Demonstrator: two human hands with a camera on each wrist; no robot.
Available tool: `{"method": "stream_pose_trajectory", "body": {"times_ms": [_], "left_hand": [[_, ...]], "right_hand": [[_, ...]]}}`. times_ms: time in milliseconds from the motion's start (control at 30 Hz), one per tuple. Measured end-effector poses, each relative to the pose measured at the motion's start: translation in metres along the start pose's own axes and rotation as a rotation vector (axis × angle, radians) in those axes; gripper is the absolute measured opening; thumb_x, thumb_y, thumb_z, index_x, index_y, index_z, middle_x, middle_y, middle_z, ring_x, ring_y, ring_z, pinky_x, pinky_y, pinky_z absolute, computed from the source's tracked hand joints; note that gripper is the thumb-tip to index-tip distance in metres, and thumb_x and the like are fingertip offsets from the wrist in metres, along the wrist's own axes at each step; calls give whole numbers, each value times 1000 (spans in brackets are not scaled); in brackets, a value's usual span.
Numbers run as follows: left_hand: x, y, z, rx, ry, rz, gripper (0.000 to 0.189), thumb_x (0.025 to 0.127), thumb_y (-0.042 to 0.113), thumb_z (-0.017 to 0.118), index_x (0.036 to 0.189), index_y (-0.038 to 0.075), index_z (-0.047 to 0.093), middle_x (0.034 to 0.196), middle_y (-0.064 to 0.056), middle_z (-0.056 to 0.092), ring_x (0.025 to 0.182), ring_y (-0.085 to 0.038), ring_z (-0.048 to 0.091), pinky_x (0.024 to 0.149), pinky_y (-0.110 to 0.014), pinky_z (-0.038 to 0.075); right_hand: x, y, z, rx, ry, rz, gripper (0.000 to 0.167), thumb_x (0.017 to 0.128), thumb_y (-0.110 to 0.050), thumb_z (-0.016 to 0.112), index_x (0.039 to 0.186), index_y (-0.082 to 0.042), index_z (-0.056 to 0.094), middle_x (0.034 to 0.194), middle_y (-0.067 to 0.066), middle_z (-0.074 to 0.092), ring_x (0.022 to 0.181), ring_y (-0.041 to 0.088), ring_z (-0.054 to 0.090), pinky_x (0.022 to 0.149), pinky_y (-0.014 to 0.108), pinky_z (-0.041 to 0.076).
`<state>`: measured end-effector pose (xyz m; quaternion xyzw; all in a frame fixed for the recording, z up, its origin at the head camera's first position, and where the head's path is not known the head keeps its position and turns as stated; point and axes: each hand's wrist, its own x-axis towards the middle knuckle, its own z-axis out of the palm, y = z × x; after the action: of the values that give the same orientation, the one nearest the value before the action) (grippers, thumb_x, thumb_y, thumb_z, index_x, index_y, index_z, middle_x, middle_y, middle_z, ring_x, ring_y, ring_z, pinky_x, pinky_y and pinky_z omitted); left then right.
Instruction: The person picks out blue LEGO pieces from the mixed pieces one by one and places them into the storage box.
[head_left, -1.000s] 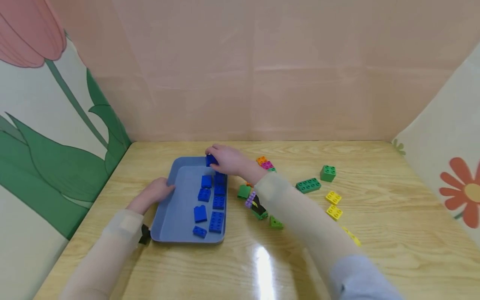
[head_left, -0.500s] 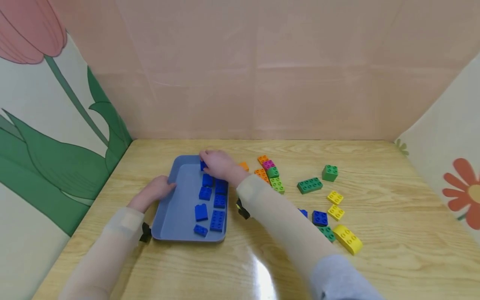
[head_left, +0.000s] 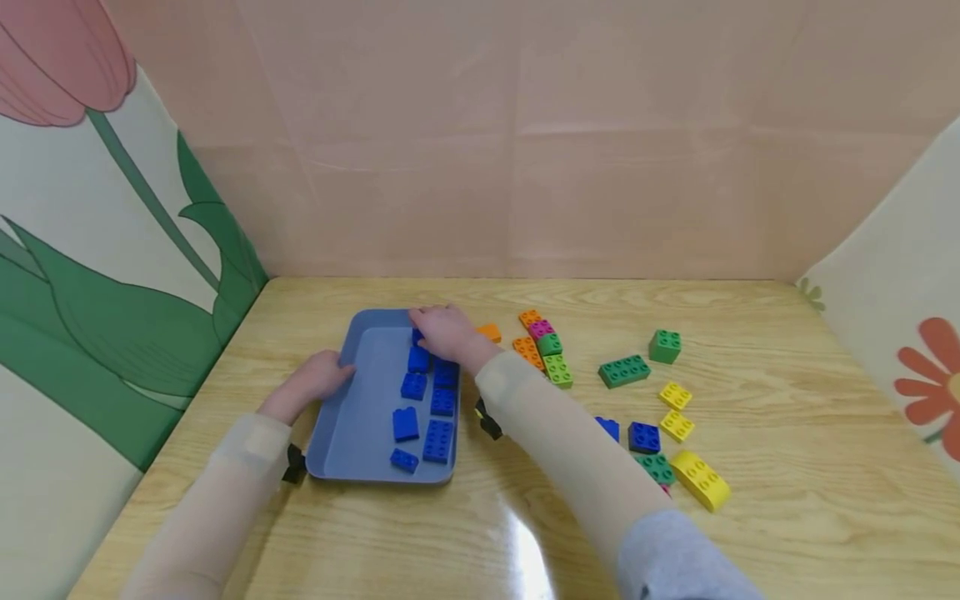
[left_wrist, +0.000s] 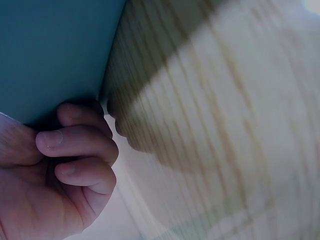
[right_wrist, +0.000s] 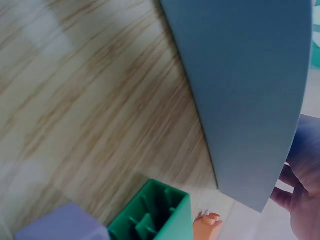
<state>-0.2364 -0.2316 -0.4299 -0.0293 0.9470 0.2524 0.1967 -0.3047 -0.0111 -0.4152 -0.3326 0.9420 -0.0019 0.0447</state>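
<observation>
My left hand (head_left: 318,377) grips the left rim of the blue tray (head_left: 341,433) in the head view. In the left wrist view its fingers (left_wrist: 82,142) curl against the tray's outer wall. Over the tray's far right corner, my right hand (head_left: 446,333) pinches a blue brick (head_left: 417,338), which is partly covered by the fingers. Below that brick, several other blue bricks (head_left: 437,440) lie along the tray's right half in two rough columns. The right wrist view shows the tray's outer side wall (right_wrist: 240,95), with my right hand (right_wrist: 305,175) beyond it.
Right of the tray lie orange bricks (head_left: 527,352), a lime brick (head_left: 557,371) and a magenta brick (head_left: 541,328). Farther right are green bricks (head_left: 624,372), yellow bricks (head_left: 701,480) and a loose blue brick (head_left: 644,437). The right forearm covers part of the table.
My right hand moved the blue brick left and down into the tray's far end, then slightly back right. The right forearm shifted, uncovering bricks on the table. My left hand stayed on the rim.
</observation>
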Motion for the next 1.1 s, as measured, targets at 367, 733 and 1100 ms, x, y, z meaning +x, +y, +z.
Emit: {"method": "stream_pose_trajectory", "body": {"times_ms": [367, 733, 1100], "left_hand": [[-2, 0, -1, 15, 1, 9, 40, 103, 20, 41, 124, -14, 51, 107, -23, 61, 95, -29, 60, 82, -42, 49], [-3, -4, -2, 20, 4, 14, 43, 103, 19, 41, 126, -16, 49, 115, -29, 58, 104, -35, 59, 87, -46, 48], [-5, -9, -5, -1, 0, 9, 39, 104, 19, 41, 120, -14, 54, 89, -14, 60, 78, -23, 57, 70, -36, 49]], "right_hand": [[-7, 3, -6, 1, 35, -24, 31, 99, -30, 56, 125, -12, 56, 120, 4, 61, 108, 21, 58, 93, 40, 45], [-51, 31, -51, 36, 210, -215, 27, 97, -21, 61, 118, -4, 61, 109, 9, 62, 90, 21, 61, 81, 36, 50], [-110, 62, -75, -114, 257, -376, 22, 96, -20, 63, 112, -5, 62, 108, 10, 61, 98, 24, 59, 88, 38, 48]]}}
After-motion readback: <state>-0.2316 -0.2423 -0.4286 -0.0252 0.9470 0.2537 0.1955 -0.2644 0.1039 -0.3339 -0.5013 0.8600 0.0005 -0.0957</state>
